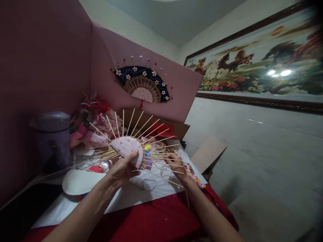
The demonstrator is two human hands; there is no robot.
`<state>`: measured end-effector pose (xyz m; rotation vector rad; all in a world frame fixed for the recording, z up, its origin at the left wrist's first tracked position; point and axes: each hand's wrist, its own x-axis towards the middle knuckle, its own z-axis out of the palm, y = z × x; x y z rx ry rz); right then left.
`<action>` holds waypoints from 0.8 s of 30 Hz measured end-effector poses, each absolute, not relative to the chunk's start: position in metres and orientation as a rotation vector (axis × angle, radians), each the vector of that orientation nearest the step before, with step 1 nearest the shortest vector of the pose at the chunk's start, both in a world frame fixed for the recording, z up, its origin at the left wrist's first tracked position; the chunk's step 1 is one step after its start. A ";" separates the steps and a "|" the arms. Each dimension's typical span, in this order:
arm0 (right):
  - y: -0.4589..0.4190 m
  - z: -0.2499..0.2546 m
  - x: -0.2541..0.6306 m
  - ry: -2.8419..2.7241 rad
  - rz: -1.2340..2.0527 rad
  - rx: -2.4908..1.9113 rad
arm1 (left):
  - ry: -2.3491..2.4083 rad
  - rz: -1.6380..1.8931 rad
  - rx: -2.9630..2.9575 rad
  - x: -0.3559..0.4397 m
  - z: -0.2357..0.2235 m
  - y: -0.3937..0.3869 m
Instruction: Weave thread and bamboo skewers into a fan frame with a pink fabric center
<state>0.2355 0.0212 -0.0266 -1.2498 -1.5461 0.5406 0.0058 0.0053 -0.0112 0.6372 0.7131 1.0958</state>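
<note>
My left hand [121, 169] grips a half-made fan: a pink dotted half-disc [126, 148] with thin bamboo sticks [141, 126] spreading from it like rays. The thumb lies over the half-disc's lower edge. My right hand [174, 163] sits behind the right-hand sticks, fingers curled around them or around yarn there; I cannot make out which. A patterned band is on the right wrist. The fan is held just above white paper [151, 193] on a red tablecloth [161, 218].
A finished black fan with white flowers [142, 82] hangs on the pink board [176, 87]. A purple lidded pot [51, 137] stands at left. A white paper half-disc [78, 181] lies on the table. A cardboard box [181, 129] holds craft material. A framed picture [257, 67] hangs on the right wall.
</note>
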 end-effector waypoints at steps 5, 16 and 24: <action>-0.008 -0.023 0.265 -1.456 0.834 -1.225 | 0.742 1.124 0.614 0.004 -0.008 0.006; -0.034 -0.004 0.277 -1.322 0.720 -1.080 | 0.735 1.128 0.693 0.003 -0.012 0.009; -0.016 -0.016 0.277 -1.174 0.594 -1.035 | 0.668 1.093 0.658 0.004 -0.011 0.007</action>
